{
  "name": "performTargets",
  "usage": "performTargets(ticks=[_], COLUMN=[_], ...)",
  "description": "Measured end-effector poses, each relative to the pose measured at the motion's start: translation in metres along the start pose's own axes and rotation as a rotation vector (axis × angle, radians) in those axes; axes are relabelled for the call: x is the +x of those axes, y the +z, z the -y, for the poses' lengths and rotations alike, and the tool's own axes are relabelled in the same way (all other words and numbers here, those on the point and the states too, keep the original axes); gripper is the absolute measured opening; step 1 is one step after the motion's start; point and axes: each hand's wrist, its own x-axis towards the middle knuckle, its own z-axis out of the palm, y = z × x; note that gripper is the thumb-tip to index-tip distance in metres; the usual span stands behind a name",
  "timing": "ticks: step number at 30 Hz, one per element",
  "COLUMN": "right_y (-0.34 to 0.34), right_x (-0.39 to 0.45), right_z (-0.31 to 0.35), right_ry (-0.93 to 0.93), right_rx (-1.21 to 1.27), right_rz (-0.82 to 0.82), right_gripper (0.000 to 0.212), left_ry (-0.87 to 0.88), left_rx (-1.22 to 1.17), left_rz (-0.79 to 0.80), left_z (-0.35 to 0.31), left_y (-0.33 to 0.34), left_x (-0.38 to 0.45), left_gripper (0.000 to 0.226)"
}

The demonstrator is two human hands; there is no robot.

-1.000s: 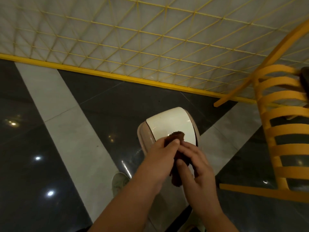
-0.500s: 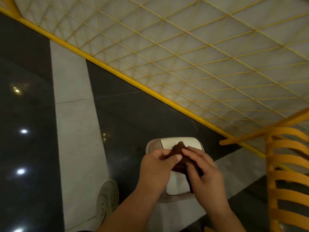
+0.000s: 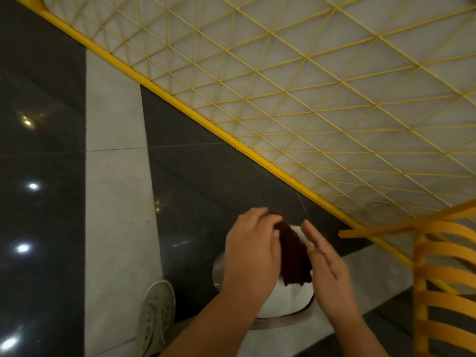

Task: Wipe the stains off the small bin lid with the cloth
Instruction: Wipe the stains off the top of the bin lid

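Note:
The small bin stands on the floor below me, and its white lid point(image 3: 286, 300) shows between my forearms. A dark brown cloth point(image 3: 295, 256) hangs down over the lid. My left hand point(image 3: 251, 256) pinches the cloth's upper edge with curled fingers. My right hand point(image 3: 327, 269) is beside the cloth on the right, fingers straight, its palm facing the fabric; whether it touches the fabric is unclear. Most of the lid's far part is hidden by my hands and the cloth.
A yellow wire-mesh fence point(image 3: 309, 104) with a thick yellow bottom rail runs diagonally behind the bin. A yellow slatted chair point(image 3: 448, 287) stands at the right. My pale sneaker point(image 3: 154, 315) is on the grey floor stripe to the left.
The view has tilted and the bin sits lower in it. My right hand has let go of the cloth and opened flat. The cloth now hangs unfolded from my left hand.

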Motion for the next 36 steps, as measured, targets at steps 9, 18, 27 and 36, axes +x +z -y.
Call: performTargets(ticks=[9, 18, 27, 36], right_y=[-0.001, 0.004, 0.007, 0.006], right_x=[0.0, -0.001, 0.0, -0.002], right_z=[-0.048, -0.064, -0.068, -0.065], right_ry=[0.071, 0.071, 0.066, 0.061], right_rx=[-0.206, -0.172, -0.153, -0.051], right_rz=[-0.048, -0.079, -0.082, -0.101], right_gripper=[0.042, 0.043, 0.045, 0.044], left_ry=[0.1, -0.141, 0.106, -0.071], left_rx=[0.379, 0.238, 0.332, 0.22], left_rz=[0.321, 0.196, 0.407, 0.595], left_z=[-0.007, 0.017, -0.011, -0.017], left_y=[0.052, 0.034, 0.067, 0.06], left_x=[0.004, -0.005, 0.045, 0.081], left_gripper=[0.05, 0.045, 0.042, 0.032])
